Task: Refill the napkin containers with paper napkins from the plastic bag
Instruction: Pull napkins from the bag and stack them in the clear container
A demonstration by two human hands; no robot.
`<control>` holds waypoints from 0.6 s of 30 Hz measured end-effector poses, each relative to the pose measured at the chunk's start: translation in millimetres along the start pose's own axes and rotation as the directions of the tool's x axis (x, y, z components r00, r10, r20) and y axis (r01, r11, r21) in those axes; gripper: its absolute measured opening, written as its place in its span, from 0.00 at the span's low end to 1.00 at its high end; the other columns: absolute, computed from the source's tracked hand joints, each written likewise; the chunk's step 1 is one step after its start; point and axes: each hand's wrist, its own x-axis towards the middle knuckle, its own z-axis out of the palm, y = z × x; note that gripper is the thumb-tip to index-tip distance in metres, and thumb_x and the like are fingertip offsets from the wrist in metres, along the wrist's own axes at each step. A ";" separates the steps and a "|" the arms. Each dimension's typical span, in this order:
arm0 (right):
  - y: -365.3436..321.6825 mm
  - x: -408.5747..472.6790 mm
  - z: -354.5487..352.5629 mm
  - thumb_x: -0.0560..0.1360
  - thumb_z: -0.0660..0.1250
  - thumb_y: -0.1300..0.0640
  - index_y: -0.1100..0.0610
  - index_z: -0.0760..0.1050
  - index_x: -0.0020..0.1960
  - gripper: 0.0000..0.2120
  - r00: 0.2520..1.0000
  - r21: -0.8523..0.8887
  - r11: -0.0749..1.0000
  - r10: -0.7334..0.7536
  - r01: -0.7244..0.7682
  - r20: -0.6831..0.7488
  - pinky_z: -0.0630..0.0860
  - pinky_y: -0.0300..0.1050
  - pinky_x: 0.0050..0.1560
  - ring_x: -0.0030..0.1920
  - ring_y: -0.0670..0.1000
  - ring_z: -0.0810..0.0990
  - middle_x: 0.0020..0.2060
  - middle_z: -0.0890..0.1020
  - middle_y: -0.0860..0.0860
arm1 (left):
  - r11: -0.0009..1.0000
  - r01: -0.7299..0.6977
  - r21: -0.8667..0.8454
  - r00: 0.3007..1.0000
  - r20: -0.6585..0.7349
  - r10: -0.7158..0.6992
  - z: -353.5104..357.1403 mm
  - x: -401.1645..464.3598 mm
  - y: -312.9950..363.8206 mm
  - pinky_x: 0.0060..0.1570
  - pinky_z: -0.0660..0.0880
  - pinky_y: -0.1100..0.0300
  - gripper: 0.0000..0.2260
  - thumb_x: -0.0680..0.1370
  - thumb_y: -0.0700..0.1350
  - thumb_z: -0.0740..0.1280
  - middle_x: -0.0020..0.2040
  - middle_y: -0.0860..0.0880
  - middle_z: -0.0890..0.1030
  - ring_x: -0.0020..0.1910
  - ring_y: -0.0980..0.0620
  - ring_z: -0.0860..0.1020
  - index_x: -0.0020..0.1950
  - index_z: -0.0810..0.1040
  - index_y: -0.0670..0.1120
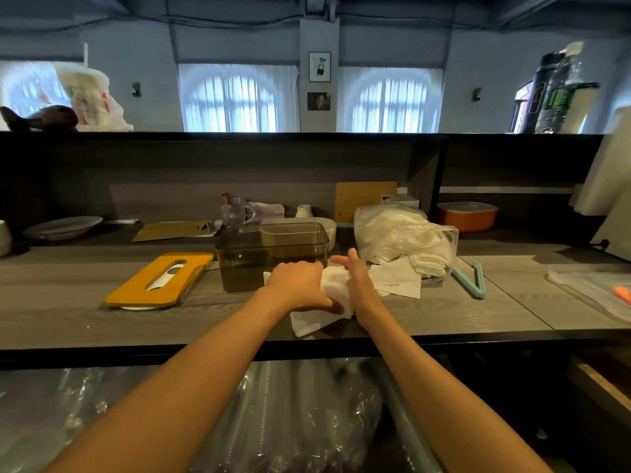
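At the far left of the frame a plate [63, 227] rests on the counter [85, 322]; right of it lies the yellow lid [160, 279] with its slot facing up, flat on the wood; at frame centre stands the open smoked-plastic napkin container [271, 256], a beige tub [300, 227] just behind it; directly below the container my left hand [300, 286] lies palm down on the napkin stack [333, 295], fingers curled over its far edge, thumb along the near side; my right hand [356, 285] stands edge-on against the stack's right side, fingers straight; loose napkins [396, 279] lie just right of it; the clear plastic bag [403, 238] of napkins sits beyond them; a blue clip [473, 279] lies beside the bag; an orange box [466, 216] occupies the right shelf.
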 end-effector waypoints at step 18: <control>-0.4 -12.8 5.7 0.79 0.46 0.34 0.61 0.80 0.57 0.37 0.960 0.198 0.979 -0.009 -0.048 0.278 0.76 0.51 0.55 0.52 0.56 0.82 0.50 0.84 0.56 | -0.552 0.219 -0.804 0.873 0.414 -0.257 -13.9 -28.0 -20.3 0.57 0.75 0.40 0.28 0.71 0.67 0.69 0.57 0.41 0.80 0.56 0.39 0.78 0.63 0.75 0.50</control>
